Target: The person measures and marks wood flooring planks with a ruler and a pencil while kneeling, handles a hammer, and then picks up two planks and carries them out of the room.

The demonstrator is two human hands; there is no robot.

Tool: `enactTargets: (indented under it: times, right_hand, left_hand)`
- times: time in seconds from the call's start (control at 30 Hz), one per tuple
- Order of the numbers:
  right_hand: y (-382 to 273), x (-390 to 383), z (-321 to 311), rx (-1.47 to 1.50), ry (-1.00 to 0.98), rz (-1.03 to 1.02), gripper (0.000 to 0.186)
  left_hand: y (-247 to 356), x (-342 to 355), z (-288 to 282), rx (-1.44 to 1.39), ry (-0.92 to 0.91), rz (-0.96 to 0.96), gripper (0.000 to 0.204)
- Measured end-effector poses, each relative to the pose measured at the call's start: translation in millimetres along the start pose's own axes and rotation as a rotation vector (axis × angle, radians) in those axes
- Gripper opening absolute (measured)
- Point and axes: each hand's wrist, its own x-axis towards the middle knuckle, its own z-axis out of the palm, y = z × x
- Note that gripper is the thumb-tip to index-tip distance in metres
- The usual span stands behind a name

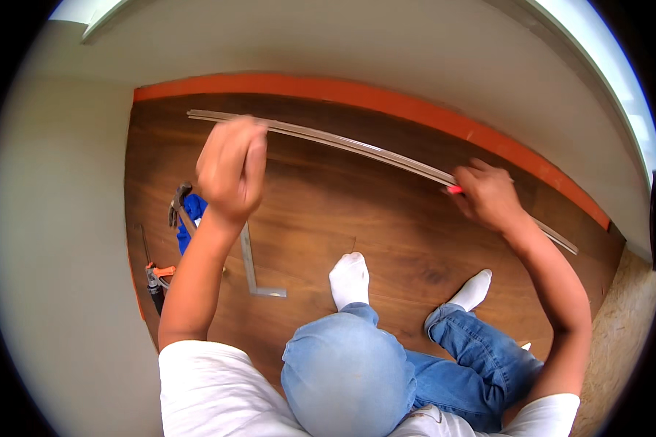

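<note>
A long, thin, pale trim strip [357, 146] stretches across in front of me, slanting from far left down to the right. My left hand [232, 167] is closed on it near its left end, fingers curled and slightly blurred. Toward the other end, my right hand [488, 193] is closed over the strip. A small red object [455, 189], perhaps a pencil or marker, pokes out between its fingers; the rest of it is hidden. Past the right hand, the strip's end reappears. Whether the strip touches the floor, I cannot tell.
Left on the brown wood floor [306, 218] are a claw hammer [180, 197], a blue cloth [194, 207], a metal square [251, 266] and an orange-handled caulking gun [156, 277]. An orange band [342, 90] edges the far wall. A chipboard panel [623, 320] stands right.
</note>
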Motion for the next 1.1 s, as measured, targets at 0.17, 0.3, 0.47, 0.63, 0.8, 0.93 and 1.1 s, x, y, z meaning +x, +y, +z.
enactTargets:
  times: [0.17,0.3,0.47,0.63,0.8,0.93,1.1]
  right_hand:
    - [5,-111,-81,-0.029,-0.105,0.067,0.036]
    - [-8,-245,-156,-0.158,-0.215,0.263,0.039]
    - [-53,-356,-226,-0.238,-0.205,0.419,0.047]
    - [-92,-454,-243,-0.306,-0.266,0.664,0.048]
    - [-120,-511,-217,-0.197,-0.166,0.882,0.038]
    - [-135,-521,-192,-0.095,-0.104,1.005,0.032]
    - [-114,-534,-182,0.037,-0.111,1.114,0.020]
  left_hand:
    - [5,-50,-27,0.060,0.092,-0.205,0.019]
    - [-8,-16,48,0.071,-0.082,-0.389,0.014]
    - [-17,2,190,-0.077,-0.735,-0.278,0.045]
    - [16,25,264,0.086,-1.087,-0.086,0.086]
    - [8,23,284,0.159,-1.077,-0.040,0.095]
    - [12,19,291,0.139,-1.155,-0.099,0.097]
    - [-27,-6,311,0.139,-1.220,-0.038,0.127]
